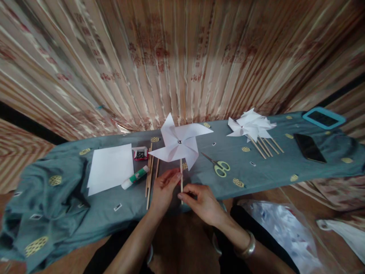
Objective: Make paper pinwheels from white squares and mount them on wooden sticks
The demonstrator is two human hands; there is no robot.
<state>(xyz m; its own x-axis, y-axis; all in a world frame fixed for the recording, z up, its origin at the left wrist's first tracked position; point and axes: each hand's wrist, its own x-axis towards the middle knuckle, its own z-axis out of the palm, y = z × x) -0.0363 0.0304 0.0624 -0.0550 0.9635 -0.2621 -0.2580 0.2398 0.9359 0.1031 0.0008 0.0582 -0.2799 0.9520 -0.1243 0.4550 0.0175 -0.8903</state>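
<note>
A white paper pinwheel (185, 146) with a silver pin at its centre stands up in front of me on a thin wooden stick. My left hand (165, 189) grips that stick just below the blades, thumb and fingers closed round it. Lower down, near the stick's bottom end, my right hand (201, 199) pinches it between thumb and forefinger. To the left lie several loose wooden sticks (149, 179) and a green and white glue stick (135, 177). Scissors (220, 167) with pale green handles rest to the right of the pinwheel.
White paper sheets (111, 167) and a small box of pins (140, 153) are on the left of the cloth-covered table (205, 186). Several pinwheels (252, 125) lie piled at right, near a black phone (309, 147) and a blue-framed tablet (324, 117). A plastic bag (285, 228) sits below.
</note>
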